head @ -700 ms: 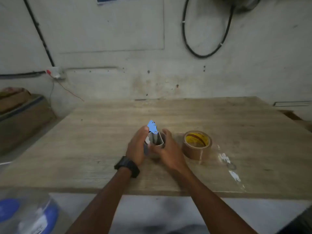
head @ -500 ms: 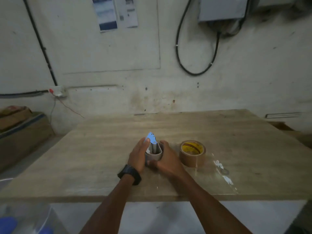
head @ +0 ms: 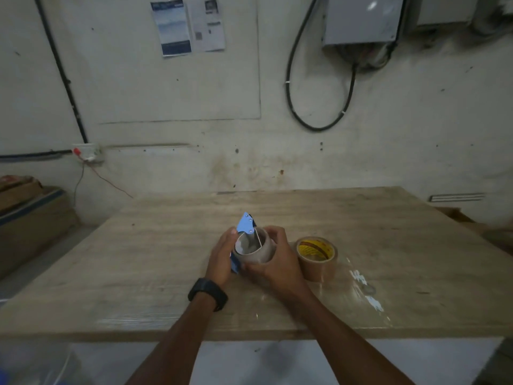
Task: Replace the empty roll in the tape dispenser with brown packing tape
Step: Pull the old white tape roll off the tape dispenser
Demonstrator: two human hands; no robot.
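Note:
The blue tape dispenser (head: 245,225) stands upright on the wooden table (head: 155,245), its blue plate sticking up between my hands. My left hand (head: 222,257) grips its left side. An empty grey-brown cardboard roll (head: 254,250) sits on the dispenser, and my right hand (head: 280,262) wraps around it from the right. The full roll of brown packing tape (head: 316,257), with a yellow label inside its core, lies flat on the table just right of my right hand, untouched.
Clear film with white marks (head: 366,290) lies on the table to the right of the tape roll. Cardboard boxes (head: 30,218) stand on the floor at the left. The wall behind carries a socket (head: 87,152), cables and a metal box (head: 361,18).
The camera has tilted up, so more wall shows. My hands stay around the dispenser; the empty roll now shows more fully in my right hand.

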